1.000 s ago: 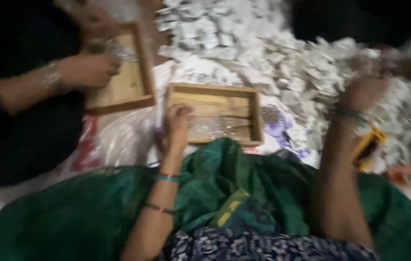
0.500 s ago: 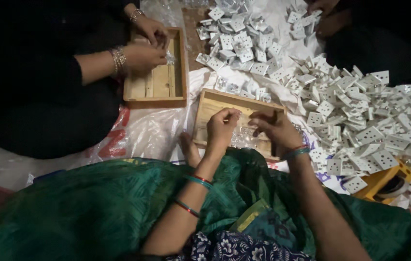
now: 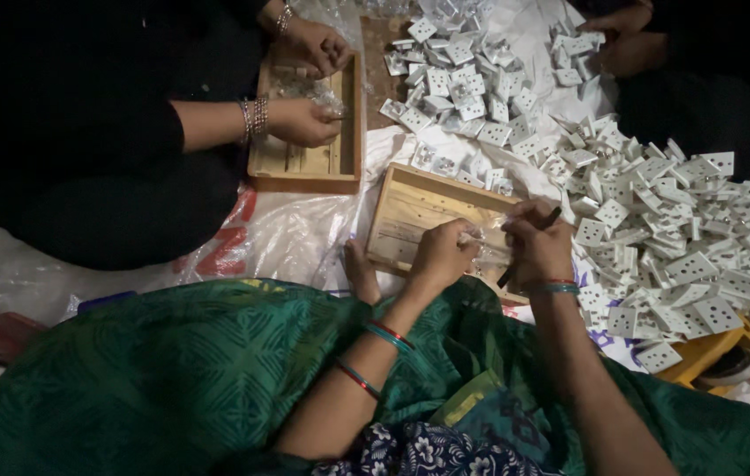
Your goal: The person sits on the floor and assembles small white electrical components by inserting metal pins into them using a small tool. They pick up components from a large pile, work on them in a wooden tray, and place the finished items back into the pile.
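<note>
A shallow wooden tray [image 3: 410,207] lies in front of my knees on a plastic sheet. Over its right part my left hand [image 3: 442,254] pinches a small clear piece [image 3: 481,240]. Close beside it, my right hand [image 3: 535,245] grips a thin dark tool [image 3: 529,249] that slants down past my fingers. The two hands nearly touch. What lies in the tray under my hands is hidden. My lap is covered by green cloth [image 3: 216,370].
A big heap of white socket plates [image 3: 683,238] spreads to the right and far side. A person in black at the left works with both hands in a second wooden tray [image 3: 304,167]. Another person's hands [image 3: 622,40] are at top right. A yellow object [image 3: 701,353] sits under plates.
The view has swung and steadied. My right hand came in from the plate heap to the tray, and both hands now meet over the tray's right part.
</note>
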